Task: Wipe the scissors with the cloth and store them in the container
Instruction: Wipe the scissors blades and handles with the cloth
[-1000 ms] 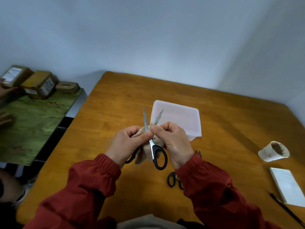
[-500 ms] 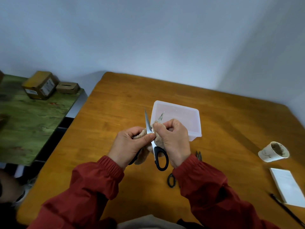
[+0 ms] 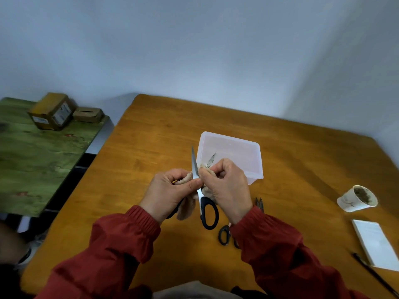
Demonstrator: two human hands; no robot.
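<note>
One wide wooden table (image 3: 151, 147) lies under the grip and spreads out on every side of it. Far to the left of the grip, past the table's edge, stands a green side table (image 3: 38, 156) carrying a larger cardboard box (image 3: 51, 111) with a smaller box (image 3: 87, 115) just beside it. Just beyond the grip sits a clear plastic container (image 3: 228, 138) without a lid, its near left corner behind the fingers. Well to the right of the grip and nearer the person lies a white notepad (image 3: 373, 240), and beyond that a paper cup (image 3: 354, 199) with a brown-stained inside. At the grip itself, the left hand (image 3: 166, 190) and right hand (image 3: 228, 188), both in red sleeves, meet above the table, holding the scissors (image 3: 208, 212) clear of it. The blades are spread in a V pointing away, toward the container. The left hand's fingers are curled round one black handle, mostly hidden, and its thumb presses the left blade near the pivot. The right hand pinches a beige cloth (image 3: 185, 209) round the right blade, whose tip sticks out above the fingers. The other handle loop hangs free below the right hand, and a flap of cloth hangs below the left. A second pair (image 3: 224, 235) lies flat on the table just nearer than the grip, partly under the right wrist, blades closed. A dark pen (image 3: 375, 275) lies beside the notepad.
</note>
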